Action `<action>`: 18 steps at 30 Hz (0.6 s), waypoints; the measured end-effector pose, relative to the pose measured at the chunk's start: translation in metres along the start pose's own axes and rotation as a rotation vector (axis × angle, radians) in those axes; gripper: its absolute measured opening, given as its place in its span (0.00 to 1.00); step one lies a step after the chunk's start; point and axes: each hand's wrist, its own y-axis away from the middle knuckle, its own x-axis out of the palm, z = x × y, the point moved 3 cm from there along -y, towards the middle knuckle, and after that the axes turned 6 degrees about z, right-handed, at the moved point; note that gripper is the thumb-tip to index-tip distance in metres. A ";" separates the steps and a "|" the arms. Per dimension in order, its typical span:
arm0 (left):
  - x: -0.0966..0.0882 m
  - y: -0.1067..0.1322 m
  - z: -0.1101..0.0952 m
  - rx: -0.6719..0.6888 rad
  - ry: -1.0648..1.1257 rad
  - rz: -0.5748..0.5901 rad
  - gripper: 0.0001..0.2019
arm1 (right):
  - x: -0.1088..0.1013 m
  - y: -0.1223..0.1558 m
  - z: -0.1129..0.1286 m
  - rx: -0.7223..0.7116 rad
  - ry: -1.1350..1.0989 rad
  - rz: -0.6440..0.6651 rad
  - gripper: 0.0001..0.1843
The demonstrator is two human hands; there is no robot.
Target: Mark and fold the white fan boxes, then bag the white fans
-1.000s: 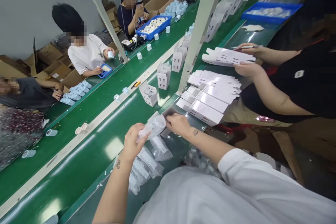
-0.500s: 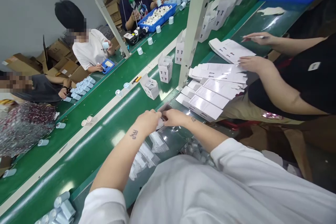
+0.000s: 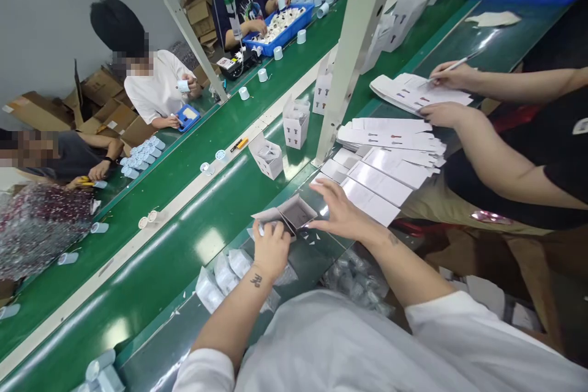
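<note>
Right, all eyes on the small white carton [image 3: 294, 215], sitting open just ahead of the hands on the dark bench strip [image 3: 294, 257] beside the green conveyor belt [image 3: 184, 220]. Its flaps splay outward and the inside reads dark grey, a neat square well with the top wide open. The left hand [image 3: 272, 251] is at the carton's near edge, fingers curled and apparently closed on the lower flap, the wrist bent, with a small tattoo [image 3: 256, 280] on the forearm rising from the bottom of the view. The right hand [image 3: 342, 214] is wide open, palm down, fingers spread, holding nothing and hovering just right of the carton. Its fingertips come right up to the corner, but contact is impossible to call from here. Below the left hand lie clear plastic bags [image 3: 220, 275] of white items, and below the right hand sits a heap of clear bags [image 3: 356, 278]. Past the right hand, flat white carton blanks [image 3: 390, 162] are stacked, while a co-worker's hand [image 3: 448, 76] holds a pen [image 3: 454, 64] over another blank [image 3: 413, 92]. Farther ahead, a folded carton [image 3: 296, 124] stands on the belt.
</note>
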 end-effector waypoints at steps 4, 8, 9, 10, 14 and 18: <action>-0.025 -0.018 0.054 -0.221 0.064 -0.068 0.06 | 0.013 -0.027 -0.032 -0.061 -0.209 0.312 0.62; -0.028 -0.053 0.106 -0.269 0.077 -0.226 0.08 | 0.030 -0.044 -0.031 -0.035 -0.278 0.469 0.54; -0.024 -0.064 0.115 -0.254 0.086 -0.240 0.09 | 0.032 -0.045 -0.029 -0.011 -0.271 0.467 0.52; -0.020 -0.074 0.123 -0.241 0.093 -0.242 0.11 | 0.035 -0.044 -0.027 0.008 -0.267 0.462 0.51; -0.011 -0.087 0.131 -0.202 0.091 -0.225 0.15 | 0.040 -0.039 -0.022 0.027 -0.320 0.471 0.52; 0.010 -0.040 0.090 -0.002 0.161 -0.174 0.13 | 0.039 -0.040 -0.020 0.001 -0.340 0.387 0.47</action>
